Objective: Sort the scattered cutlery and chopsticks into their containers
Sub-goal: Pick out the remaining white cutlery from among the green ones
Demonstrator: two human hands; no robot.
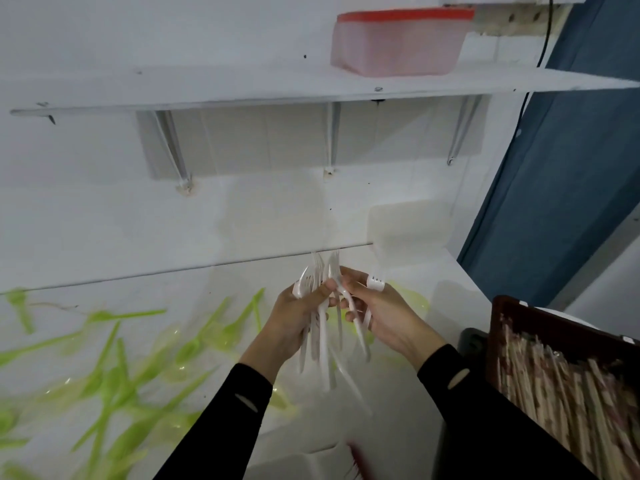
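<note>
White plastic forks point(320, 327) are bunched in the left hand point(298, 317), held up over the white surface point(398, 393) with tines pointing away from the person and handles hanging down toward the sleeves. The left hand's fingers and thumb are curled round the bundle near its upper part. The right hand point(381, 313) is just beside it, fingers curled too, gripping a single white fork point(375, 282) whose tines stick out past the knuckles, while its thumb and fingertips touch the bundle. Both arms wear black sleeves.

Green plastic cutlery point(114, 368) lies scattered on the surface to the left and below the hands, and a few pieces lie behind the right hand; some look like spoons, though motion blur hides the detail. At the right edge a dark crate point(498, 317) holds a packed mass of chopsticks point(554, 386). A small black object point(471, 341) sits just beside the crate's near left corner. A pale translucent box point(408, 226) stands at the back of the surface against the wall.

Above, a white wall shelf point(207, 88) on brackets carries a pink container with a red lid point(394, 46). A blue panel point(571, 168) runs down the right side. A blurred red thing point(360, 462) shows at the bottom edge; what it is cannot be told
</note>
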